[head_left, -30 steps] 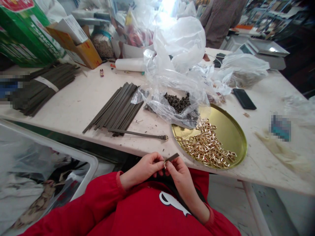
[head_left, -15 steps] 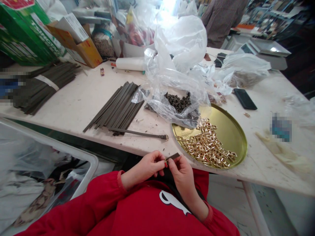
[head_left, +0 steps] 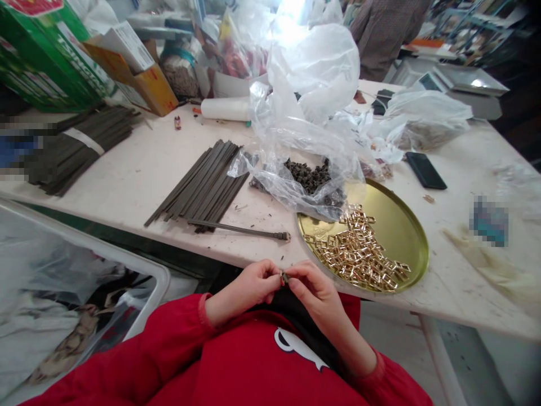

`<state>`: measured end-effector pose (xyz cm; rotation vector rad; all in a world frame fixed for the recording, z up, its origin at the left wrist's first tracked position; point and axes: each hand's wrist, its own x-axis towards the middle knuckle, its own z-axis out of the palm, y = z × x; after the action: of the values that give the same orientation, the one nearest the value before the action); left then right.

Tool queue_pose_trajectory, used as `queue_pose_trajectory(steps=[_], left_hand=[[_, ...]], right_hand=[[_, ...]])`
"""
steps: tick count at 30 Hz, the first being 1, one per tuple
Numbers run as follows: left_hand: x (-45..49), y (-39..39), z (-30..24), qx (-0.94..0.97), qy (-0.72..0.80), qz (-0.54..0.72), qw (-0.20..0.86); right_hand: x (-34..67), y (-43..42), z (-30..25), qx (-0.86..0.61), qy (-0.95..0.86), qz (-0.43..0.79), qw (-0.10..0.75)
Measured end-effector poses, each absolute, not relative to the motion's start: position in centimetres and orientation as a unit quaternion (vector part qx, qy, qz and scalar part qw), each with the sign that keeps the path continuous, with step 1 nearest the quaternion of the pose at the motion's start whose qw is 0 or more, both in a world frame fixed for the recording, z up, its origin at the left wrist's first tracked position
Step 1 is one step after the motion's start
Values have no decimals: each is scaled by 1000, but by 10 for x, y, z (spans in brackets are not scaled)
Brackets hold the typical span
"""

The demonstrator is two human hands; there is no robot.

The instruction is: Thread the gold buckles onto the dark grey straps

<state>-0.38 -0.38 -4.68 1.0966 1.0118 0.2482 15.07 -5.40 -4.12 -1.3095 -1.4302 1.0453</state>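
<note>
Right hand (head_left: 318,287) nearer buckle (head_left: 282,275); lettered box (head_left: 46,59)

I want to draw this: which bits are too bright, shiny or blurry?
Head view, top middle: white glare washes out details above the big bag; head view, right of middle: tray and buckles glint; head view, top right: the background looks blurry.

Over there, the single camera is worn on the head, looking forward and down: left hand (head_left: 253,285) and right hand (head_left: 315,286) show close below, with the worktop (head_left: 127,177) stretching away beyond.
</note>
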Motion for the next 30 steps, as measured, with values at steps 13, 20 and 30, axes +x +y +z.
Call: queue_pose_trajectory(steps=[13,20,30], left_hand=[[-2,-5,-53,529,471,115,697],[0,-8,-45,543,456,99,698],[-3,-10,-51,529,435,101,722]], right_hand=[[164,-54,-40,-477,-495,574,444],[157,-56,-41,-483,-414,642,428],[160,-60,-46,-509,-432,619,413]])
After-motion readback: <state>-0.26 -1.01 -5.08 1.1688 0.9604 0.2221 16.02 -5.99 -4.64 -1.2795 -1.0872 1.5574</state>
